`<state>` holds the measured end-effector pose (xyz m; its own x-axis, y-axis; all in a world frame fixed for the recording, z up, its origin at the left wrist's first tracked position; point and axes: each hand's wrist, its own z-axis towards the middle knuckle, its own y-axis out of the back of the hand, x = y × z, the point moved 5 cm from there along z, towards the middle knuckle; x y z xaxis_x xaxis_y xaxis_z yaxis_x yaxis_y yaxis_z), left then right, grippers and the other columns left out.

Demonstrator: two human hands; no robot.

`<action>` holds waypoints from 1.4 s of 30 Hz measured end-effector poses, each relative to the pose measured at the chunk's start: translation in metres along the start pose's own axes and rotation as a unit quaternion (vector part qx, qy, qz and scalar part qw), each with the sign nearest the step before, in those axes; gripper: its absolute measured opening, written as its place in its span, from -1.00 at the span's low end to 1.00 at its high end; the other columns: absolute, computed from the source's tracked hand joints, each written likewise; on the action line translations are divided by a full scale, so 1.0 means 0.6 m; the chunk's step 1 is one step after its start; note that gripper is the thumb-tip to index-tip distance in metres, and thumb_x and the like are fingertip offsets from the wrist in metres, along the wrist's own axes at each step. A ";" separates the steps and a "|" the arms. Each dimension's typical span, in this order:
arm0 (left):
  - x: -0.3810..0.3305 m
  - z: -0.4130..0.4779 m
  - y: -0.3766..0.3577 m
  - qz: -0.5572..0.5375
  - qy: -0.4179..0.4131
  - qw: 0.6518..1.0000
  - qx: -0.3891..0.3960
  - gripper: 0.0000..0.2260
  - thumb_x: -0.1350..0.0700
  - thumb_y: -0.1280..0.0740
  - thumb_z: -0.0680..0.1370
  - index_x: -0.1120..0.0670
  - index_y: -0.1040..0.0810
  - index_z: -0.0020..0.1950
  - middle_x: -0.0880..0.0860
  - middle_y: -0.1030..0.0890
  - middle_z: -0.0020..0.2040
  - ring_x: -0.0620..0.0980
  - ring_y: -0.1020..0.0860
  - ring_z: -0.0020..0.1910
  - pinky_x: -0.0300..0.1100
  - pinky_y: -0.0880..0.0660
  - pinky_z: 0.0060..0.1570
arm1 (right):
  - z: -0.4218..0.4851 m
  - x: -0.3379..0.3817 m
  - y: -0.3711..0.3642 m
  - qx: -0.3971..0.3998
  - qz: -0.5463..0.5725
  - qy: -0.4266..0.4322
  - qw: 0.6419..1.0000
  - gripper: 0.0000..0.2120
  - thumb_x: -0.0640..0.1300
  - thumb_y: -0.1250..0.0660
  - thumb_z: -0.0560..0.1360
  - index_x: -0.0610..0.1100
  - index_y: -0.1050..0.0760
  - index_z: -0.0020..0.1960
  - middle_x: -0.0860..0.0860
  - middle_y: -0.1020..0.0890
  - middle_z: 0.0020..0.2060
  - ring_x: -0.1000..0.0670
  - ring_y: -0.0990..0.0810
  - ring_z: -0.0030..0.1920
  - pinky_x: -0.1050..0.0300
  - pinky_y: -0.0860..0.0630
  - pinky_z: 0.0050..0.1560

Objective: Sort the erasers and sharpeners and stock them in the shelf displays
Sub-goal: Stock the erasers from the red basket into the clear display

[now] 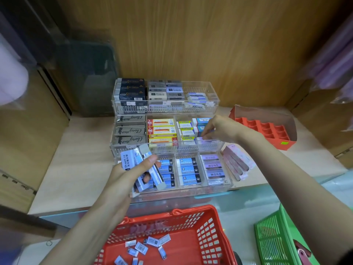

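- The left hand (129, 173) curls round a fanned handful of blue-white erasers (133, 161), four or so, over the acrylic display's (210, 145) bottom tier. I reckon that loose fan could slip and scatter.
- The red basket (206, 236) holds about ten more.
- The right hand (221, 129) pinches one pale eraser (200, 139) into the middle tier, beside three LYRA erasers (186, 131). It could get misfiled there.

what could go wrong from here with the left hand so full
1. The left hand grips a loose fan of erasers over the bottom tier. One could slip into the wrong compartment or drop into the red basket.
2. The right hand reaches into the middle tier beside the LYRA erasers. It may knock that row askew, and its forearm passes close over the pink packs.
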<state>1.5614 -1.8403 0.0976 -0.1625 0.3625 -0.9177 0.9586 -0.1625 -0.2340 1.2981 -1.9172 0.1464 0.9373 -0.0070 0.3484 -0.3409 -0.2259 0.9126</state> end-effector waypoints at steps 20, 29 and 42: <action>-0.016 -0.047 -0.032 -0.057 0.015 0.998 -0.030 -0.72 -0.08 -0.37 0.38 0.11 -0.66 -0.13 0.10 -0.70 -0.17 0.00 -0.63 -0.27 -0.16 -0.60 -0.24 | -0.191 0.195 -0.150 -0.028 0.528 -0.040 0.848 -0.80 -0.21 -0.46 0.40 -0.29 -0.55 -0.03 -0.08 -0.55 -0.37 0.15 -0.51 -0.41 0.39 -0.37 -0.35; -0.028 -0.043 -0.014 0.034 0.000 0.995 -0.095 -0.82 -0.03 -0.40 0.47 0.09 -0.63 -0.14 0.01 -0.50 -0.41 -0.05 -0.37 -0.45 -0.22 -0.26 -0.39 | -0.197 0.172 -0.138 -0.022 0.521 -0.020 0.853 -0.93 -0.26 -0.40 0.45 -0.13 -0.57 -0.17 -0.06 -0.58 -0.38 0.10 -0.52 -0.37 0.35 -0.39 -0.28; -0.020 -0.040 -0.034 -0.050 0.067 0.994 -0.070 -0.88 0.12 -0.40 0.46 0.16 -0.62 -0.07 0.06 -0.58 -0.32 -0.06 -0.35 -0.54 -0.29 -0.35 -0.52 | -0.210 0.169 -0.110 -0.312 -0.055 0.182 0.931 -0.66 -0.06 -0.15 0.51 -0.19 -0.55 0.15 -0.02 -0.61 -0.16 -0.07 -0.57 -0.18 0.18 -0.43 -0.18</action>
<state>1.5495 -1.8190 0.1209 -0.2349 0.4915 -0.8386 0.9639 0.0061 -0.2664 1.4068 -1.7804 0.1483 0.9212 0.3383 0.1923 -0.3268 0.4043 0.8542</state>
